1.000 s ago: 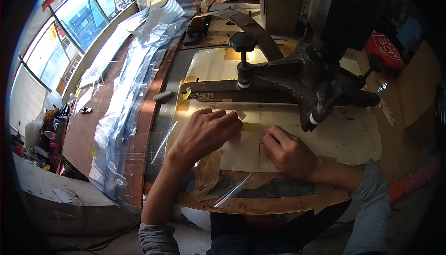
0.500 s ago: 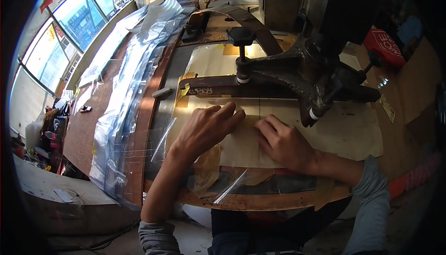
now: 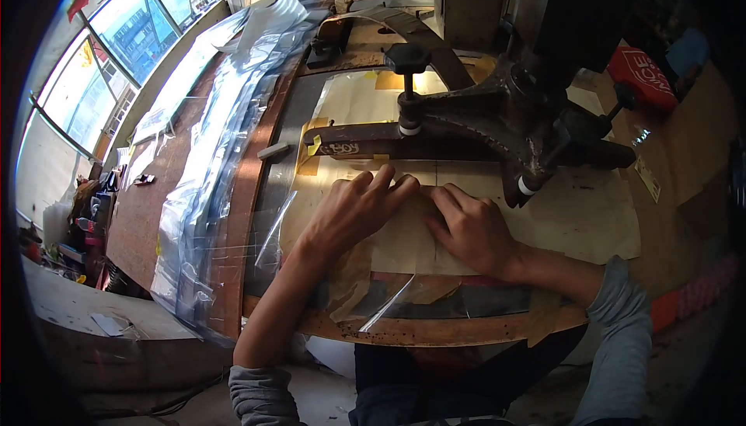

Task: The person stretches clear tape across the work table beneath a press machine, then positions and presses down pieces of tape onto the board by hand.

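My left hand [image 3: 359,202] is over a cream sheet [image 3: 567,228] on the worktable, its fingers curled in. Beside it is my right hand [image 3: 471,228], also closed, with its fingertips almost meeting the left ones. If anything is pinched between them, it is too small or hidden to name. Just beyond both hands lies a dark bar [image 3: 373,148] with pale handwriting on it. A black metal press head [image 3: 497,111] with several arms and knobs stands over the sheet and bar. Brown tape [image 3: 350,278] sticks to the sheet's near side, by my left forearm.
Clear plastic film [image 3: 210,185] drapes along the left of the table. A small grey block [image 3: 273,150] lies near the bar's left end. Curved brown pieces [image 3: 404,34] lie behind. A red bag [image 3: 642,76] sits at the back right. The table's wooden edge [image 3: 458,333] runs before me.
My right hand has moved a little up and left, so its fingertips are nearer my left hand. The left hand has shifted slightly right. Both remain curled.
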Motion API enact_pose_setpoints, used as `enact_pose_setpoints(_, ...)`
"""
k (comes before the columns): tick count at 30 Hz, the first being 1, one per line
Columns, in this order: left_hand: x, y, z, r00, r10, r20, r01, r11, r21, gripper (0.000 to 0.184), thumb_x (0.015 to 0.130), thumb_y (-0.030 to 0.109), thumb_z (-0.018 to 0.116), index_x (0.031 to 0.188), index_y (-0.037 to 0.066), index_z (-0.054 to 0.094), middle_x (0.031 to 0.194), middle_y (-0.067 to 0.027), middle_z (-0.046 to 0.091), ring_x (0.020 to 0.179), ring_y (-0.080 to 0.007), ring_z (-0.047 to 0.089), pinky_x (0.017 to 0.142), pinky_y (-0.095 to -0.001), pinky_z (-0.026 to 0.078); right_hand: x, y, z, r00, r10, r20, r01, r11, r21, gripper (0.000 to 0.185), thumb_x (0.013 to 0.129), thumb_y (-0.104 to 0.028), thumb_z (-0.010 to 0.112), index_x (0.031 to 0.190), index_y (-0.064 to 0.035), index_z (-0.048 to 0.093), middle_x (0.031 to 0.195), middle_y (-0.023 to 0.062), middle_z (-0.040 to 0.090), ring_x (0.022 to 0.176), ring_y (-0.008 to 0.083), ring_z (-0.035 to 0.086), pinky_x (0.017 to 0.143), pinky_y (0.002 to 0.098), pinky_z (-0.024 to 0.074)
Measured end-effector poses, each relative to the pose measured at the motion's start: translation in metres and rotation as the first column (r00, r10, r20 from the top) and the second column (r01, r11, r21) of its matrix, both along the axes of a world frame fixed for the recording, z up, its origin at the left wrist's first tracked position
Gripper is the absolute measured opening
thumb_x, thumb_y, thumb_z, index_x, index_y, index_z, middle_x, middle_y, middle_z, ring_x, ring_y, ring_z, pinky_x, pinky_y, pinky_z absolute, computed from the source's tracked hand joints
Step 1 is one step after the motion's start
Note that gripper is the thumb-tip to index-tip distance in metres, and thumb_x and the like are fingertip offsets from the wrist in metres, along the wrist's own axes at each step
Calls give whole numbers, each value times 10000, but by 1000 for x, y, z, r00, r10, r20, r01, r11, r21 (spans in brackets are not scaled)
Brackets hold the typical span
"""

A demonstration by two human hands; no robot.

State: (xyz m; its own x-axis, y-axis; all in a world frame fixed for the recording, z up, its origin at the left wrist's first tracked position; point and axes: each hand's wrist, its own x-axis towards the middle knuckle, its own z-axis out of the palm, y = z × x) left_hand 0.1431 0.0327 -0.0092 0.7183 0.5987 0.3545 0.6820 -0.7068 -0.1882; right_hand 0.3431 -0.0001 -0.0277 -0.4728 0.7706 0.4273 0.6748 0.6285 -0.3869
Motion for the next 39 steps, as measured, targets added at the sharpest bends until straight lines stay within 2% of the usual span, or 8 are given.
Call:
enact_pose_setpoints(4, 1, 0, -2, 999, 16, -40, -14, 999, 46, 325, 764, 107, 613, 1077, 112, 528, 836, -61, 481, 655, -180, 624, 498, -277, 524, 0, 1, 1, 1000, -3, -12, 3, 1000, -26, 272, 804, -136, 623, 1013, 25, 556, 889, 143, 590, 672, 326, 631, 596, 398, 518)
enact_pose_setpoints(10, 2, -1, -5, 992, 61, -114, -55, 997, 56, 359, 769, 101, 605, 1116, 101, 510, 824, -54, 487, 542, -163, 605, 462, -264, 514, 0, 3, 1, 1000, -10, -6, 9, 997, -80, 259, 815, -158, 611, 1007, 13, 576, 886, 137, 587, 677, 323, 627, 611, 410, 513)
enact_pose_setpoints(16, 3, -2, -5, 988, 73, -136, -52, 987, 150, 391, 778, 101, 599, 1158, 110, 506, 801, -39, 490, 521, -137, 602, 443, -252, 507, 0, 3, 1, 998, -20, -52, 14, 993, -114, 300, 825, -180, 605, 1077, -20, 584, 892, 123, 594, 719, 310, 633, 648, 401, 518)
enact_pose_setpoints(22, 1, 0, -9, 994, 48, -99, -27, 980, 195, 410, 783, 99, 601, 1181, 119, 507, 773, -26, 488, 478, -100, 553, 404, -231, 465, 1, 3, 1, 995, -26, -92, 14, 991, -136, 302, 828, -188, 603, 1084, -29, 581, 924, 114, 607, 753, 298, 640, 673, 403, 516)
enact_pose_setpoints(25, 0, 4, -10, 997, -3, -81, 24, 967, 255, 259, 843, 116, 553, 1099, 133, 519, 730, -29, 463, 400, -67, 483, 340, -218, 415, 1, 3, 2, 995, -22, -101, 6, 989, -151, 315, 824, -194, 608, 1088, -26, 574, 937, 118, 611, 761, 305, 640, 682, 403, 517)
enact_pose_setpoints(37, -1, 2, -5, 999, -20, -42, 30, 969, 247, 216, 843, 113, 559, 1053, 148, 522, 691, -1, 462, 405, -61, 491, 334, -226, 410, 2, 3, 3, 991, -39, -128, 13, 981, -194, 354, 818, -182, 609, 1123, -15, 544, 961, 151, 614, 776, 329, 638, 698, 412, 512)
enact_pose_setpoints(39, -1, 2, -5, 999, -20, -31, 27, 972, 234, 226, 840, 107, 560, 1058, 145, 519, 683, 2, 466, 407, -66, 496, 335, -228, 409, 1, 3, 1, 988, -55, -144, 33, 988, -148, 356, 787, -139, 650, 1112, -28, 557, 867, 116, 613, 703, 266, 630, 646, 378, 504)
